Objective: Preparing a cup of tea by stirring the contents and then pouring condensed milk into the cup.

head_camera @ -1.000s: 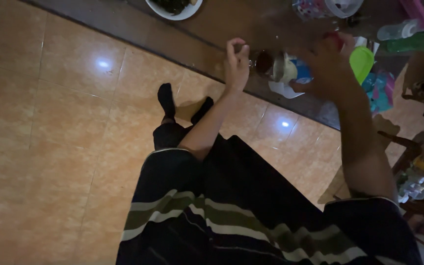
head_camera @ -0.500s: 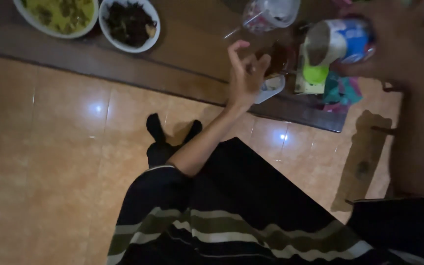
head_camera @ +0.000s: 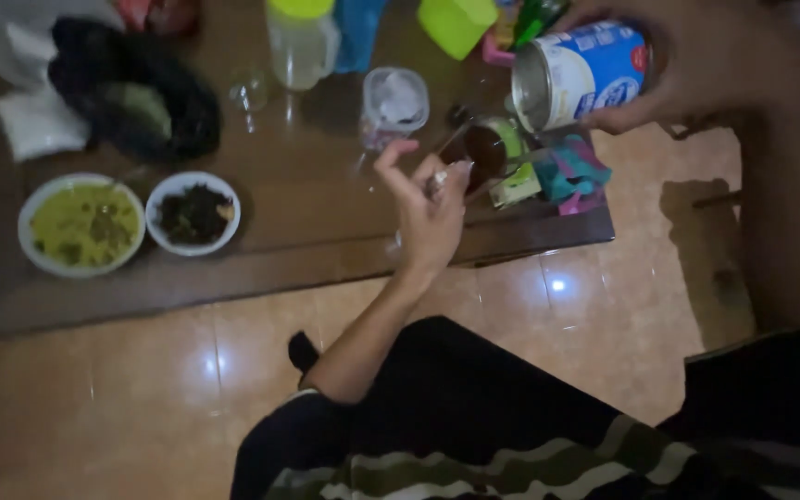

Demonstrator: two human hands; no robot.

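- Tilting a blue-and-white tin can (head_camera: 581,74) sideways: right hand (head_camera: 696,60) is wrapping fingers around it at 1 o'clock, open mouth facing left toward the glass of dark drink (head_camera: 485,148).
- Left hand (head_camera: 428,208) is sitting centre frame, fingers curled and pinching what looks like a thin spoon handle (head_camera: 451,143) reaching into the glass; too blurred to be sure.
- Judging the pour: keeping the can mouth right above the glass rim, tipping slowly, holding the stirrer clear of the stream.
- Glass is standing near the 3 o'clock end of the brown table (head_camera: 326,231), just beside the edge.
- Counting: one can, one dark glass, two bowls at 9 o'clock, green food (head_camera: 81,225) and dark food (head_camera: 193,213), one clear cup (head_camera: 393,104), one green-lidded jug (head_camera: 303,42).
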